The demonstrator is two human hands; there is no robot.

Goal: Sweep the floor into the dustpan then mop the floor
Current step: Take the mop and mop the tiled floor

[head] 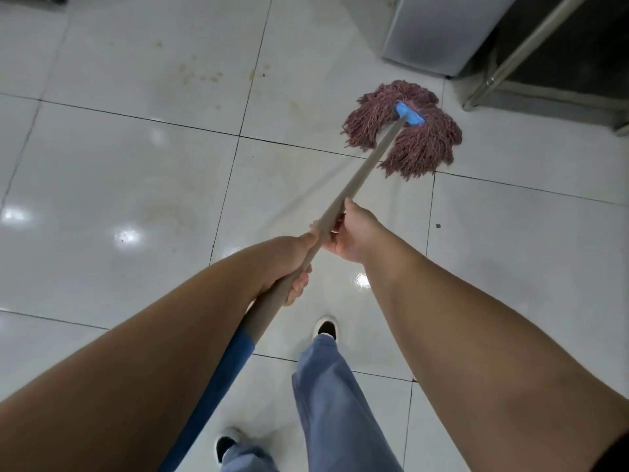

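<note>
A mop with a reddish-brown string head (405,131) and a blue clamp lies spread flat on the glossy white tile floor (136,185) at the upper right. Its grey handle (367,168) runs down toward me and ends in a blue grip near my body. My right hand (350,233) grips the handle higher up, fingers wrapped from underneath. My left hand (289,264) grips it lower down, closer to me. Brownish stains (200,73) mark the tiles at the upper centre.
A grey metal cabinet (439,32) and a steel table leg (510,63) with a low shelf stand at the upper right, close to the mop head. My feet in white shoes (325,330) are below. A small dark speck (438,226) lies on the floor at right.
</note>
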